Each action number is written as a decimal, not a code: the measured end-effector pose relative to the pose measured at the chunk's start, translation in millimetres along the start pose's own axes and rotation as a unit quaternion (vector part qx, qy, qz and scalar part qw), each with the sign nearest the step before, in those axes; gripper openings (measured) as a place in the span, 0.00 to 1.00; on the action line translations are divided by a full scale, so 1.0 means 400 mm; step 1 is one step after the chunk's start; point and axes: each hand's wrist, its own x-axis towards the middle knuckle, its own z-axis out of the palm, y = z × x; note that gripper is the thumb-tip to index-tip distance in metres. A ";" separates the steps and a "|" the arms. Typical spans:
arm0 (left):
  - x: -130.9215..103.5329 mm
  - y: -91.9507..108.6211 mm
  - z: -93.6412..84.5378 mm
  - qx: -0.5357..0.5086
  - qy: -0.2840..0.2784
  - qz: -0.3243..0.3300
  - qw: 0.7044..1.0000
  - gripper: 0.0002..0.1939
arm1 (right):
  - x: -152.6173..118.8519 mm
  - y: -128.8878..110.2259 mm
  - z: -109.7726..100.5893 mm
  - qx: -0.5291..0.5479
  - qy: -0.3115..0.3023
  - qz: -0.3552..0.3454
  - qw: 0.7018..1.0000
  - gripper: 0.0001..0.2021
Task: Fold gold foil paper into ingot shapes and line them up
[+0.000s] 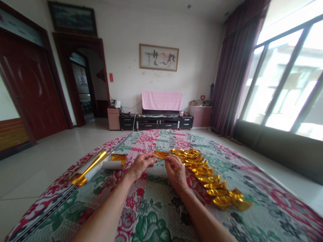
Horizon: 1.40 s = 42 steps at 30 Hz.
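Note:
A small strip of gold foil (161, 154) is stretched between my two hands above the cloth. My left hand (142, 164) pinches its left end, and my right hand (175, 169) pinches its right end with curled fingers. Just right of my right hand, a row of folded gold foil pieces (202, 171) runs toward the near right. Rolled gold sheets with a white underside (92, 168) lie to the left, and beside them rests a smaller gold and white piece (112, 164).
The round surface wears a flowered cloth (151, 222). Beyond it stands a black low cabinet (157, 124) with a pink cloth (162, 100) over something on top. A purple curtain (229, 67) and windows are at the right; a red door (32, 84) is at the left.

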 end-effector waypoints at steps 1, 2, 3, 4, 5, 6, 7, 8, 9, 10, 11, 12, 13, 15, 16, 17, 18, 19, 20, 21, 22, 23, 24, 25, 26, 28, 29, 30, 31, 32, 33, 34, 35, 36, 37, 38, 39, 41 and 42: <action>0.001 -0.001 -0.001 0.003 0.002 0.003 1.000 0.12 | -0.001 -0.004 -0.001 0.001 -0.006 0.000 1.000 0.08; 0.002 -0.002 -0.003 0.004 0.002 0.004 1.000 0.12 | -0.002 -0.008 -0.003 0.003 -0.014 0.001 1.000 0.08; 0.002 -0.003 -0.005 0.005 0.001 0.005 1.000 0.12 | -0.002 -0.012 -0.004 0.004 -0.023 0.001 1.000 0.08; 0.003 -0.004 -0.006 0.005 -0.001 0.006 1.000 0.12 | -0.003 -0.015 -0.006 0.007 -0.031 0.001 1.000 0.08; 0.003 -0.004 -0.007 0.006 -0.003 0.005 1.000 0.12 | -0.004 -0.018 -0.007 0.011 -0.037 0.000 0.999 0.08; 0.002 -0.004 -0.007 0.008 -0.004 0.005 1.000 0.12 | -0.005 -0.019 -0.008 0.017 -0.042 -0.001 0.999 0.09; 0.002 -0.003 -0.007 0.011 -0.004 0.005 1.000 0.12 | -0.005 -0.019 -0.008 0.023 -0.046 -0.002 0.999 0.09; 0.001 -0.002 -0.007 0.015 -0.003 0.007 1.000 0.12 | -0.005 -0.019 -0.009 0.028 -0.047 -0.005 0.999 0.08; 0.001 -0.001 -0.006 0.019 -0.002 0.009 1.000 0.12 | -0.005 -0.018 -0.008 0.030 -0.047 -0.007 0.998 0.08; 0.001 -0.001 -0.005 0.021 -0.001 0.011 1.000 0.12 | -0.004 -0.017 -0.008 0.030 -0.046 -0.008 0.998 0.08; 0.001 0.000 -0.005 0.022 0.000 0.014 1.000 0.12 | -0.003 -0.016 -0.007 0.028 -0.046 -0.009 0.998 0.08; 0.001 0.000 -0.004 0.021 0.000 0.017 1.000 0.12 | -0.003 -0.015 -0.006 0.024 -0.046 -0.009 0.999 0.08; 0.002 -0.001 -0.003 0.020 0.003 0.019 1.000 0.12 | -0.002 -0.014 -0.006 0.019 -0.047 -0.009 0.999 0.08; 0.004 -0.002 -0.002 0.019 0.014 0.023 0.999 0.12 | -0.002 -0.012 -0.004 0.009 -0.047 -0.013 0.999 0.08; 0.006 -0.003 -0.001 0.020 0.021 0.026 0.999 0.13 | -0.002 -0.010 -0.003 0.004 -0.047 -0.015 0.999 0.08; 0.007 -0.004 -0.001 0.021 0.028 0.028 0.999 0.13 | -0.003 -0.008 -0.002 0.000 -0.048 -0.015 0.999 0.09; 0.008 -0.005 0.000 0.022 0.034 0.030 0.999 0.14 | -0.004 -0.006 -0.001 -0.003 -0.047 -0.013 0.999 0.09; 0.009 -0.006 0.000 0.023 0.039 0.032 0.998 0.14 | -0.005 -0.003 0.001 -0.005 -0.046 -0.009 0.999 0.10; 0.009 -0.006 0.001 0.023 0.043 0.033 0.998 0.15 | -0.007 0.000 0.003 -0.006 -0.044 -0.003 0.999 0.11; 0.010 -0.006 0.001 0.025 0.048 0.034 0.998 0.15 | -0.008 0.003 0.004 -0.006 -0.043 0.002 0.999 0.12; 0.010 -0.006 0.001 0.026 0.052 0.034 0.998 0.15 | -0.009 0.006 0.005 -0.005 -0.043 0.007 0.999 0.12; 0.010 -0.006 0.002 0.028 0.055 0.035 0.997 0.15 | -0.010 0.008 0.006 -0.003 -0.047 0.012 0.999 0.12; 0.010 -0.006 0.002 0.030 0.056 0.037 0.997 0.15 | -0.010 0.009 0.006 0.000 -0.051 0.017 0.999 0.12; 0.010 -0.006 0.003 0.034 0.056 0.039 0.997 0.14 | -0.010 0.009 0.006 0.003 -0.055 0.022 0.998 0.12; 0.010 -0.005 0.003 0.038 0.057 0.040 0.997 0.14 | -0.009 0.008 0.005 0.005 -0.056 0.027 0.998 0.12; 0.009 -0.004 0.004 0.050 0.057 0.040 0.996 0.13 | -0.008 0.005 0.002 0.006 -0.050 0.035 0.998 0.12; 0.008 -0.003 0.005 0.056 0.058 0.039 0.996 0.13 | -0.007 0.004 0.001 0.005 -0.045 0.037 0.998 0.12; 0.008 -0.003 0.005 0.059 0.061 0.039 0.996 0.13 | -0.007 0.002 0.000 0.004 -0.041 0.038 0.998 0.12; 0.008 -0.002 0.006 0.060 0.064 0.040 0.995 0.13 | -0.006 0.001 0.000 0.005 -0.039 0.038 0.999 0.12; 0.008 -0.002 0.006 0.059 0.067 0.042 0.995 0.13 | -0.006 0.000 0.000 0.006 -0.038 0.038 0.999 0.12; 0.009 -0.001 0.006 0.057 0.070 0.045 0.995 0.13 | -0.006 0.000 0.000 0.007 -0.037 0.039 0.999 0.12; 0.009 -0.001 0.006 0.055 0.074 0.048 0.995 0.13 | -0.005 -0.001 0.000 0.008 -0.038 0.039 0.998 0.12; 0.009 -0.001 0.007 0.054 0.077 0.049 0.994 0.13 | -0.005 -0.001 0.001 0.007 -0.037 0.039 0.999 0.12; 0.010 -0.001 0.007 0.055 0.081 0.052 0.994 0.13 | -0.005 -0.001 0.001 0.005 -0.037 0.039 0.999 0.11; 0.010 -0.001 0.007 0.056 0.083 0.053 0.994 0.13 | -0.005 -0.001 0.002 0.003 -0.037 0.037 0.999 0.11; 0.010 -0.002 0.008 0.059 0.086 0.055 0.993 0.13 | -0.005 0.000 0.003 0.000 -0.035 0.036 0.999 0.11; 0.009 -0.002 0.008 0.060 0.088 0.056 0.993 0.13 | -0.005 0.001 0.003 -0.002 -0.034 0.034 0.999 0.11; 0.008 -0.002 0.010 0.063 0.091 0.058 0.992 0.13 | -0.005 0.004 0.005 -0.004 -0.031 0.030 0.999 0.10; 0.008 -0.002 0.010 0.064 0.093 0.058 0.992 0.13 | -0.005 0.005 0.005 -0.004 -0.029 0.028 0.999 0.10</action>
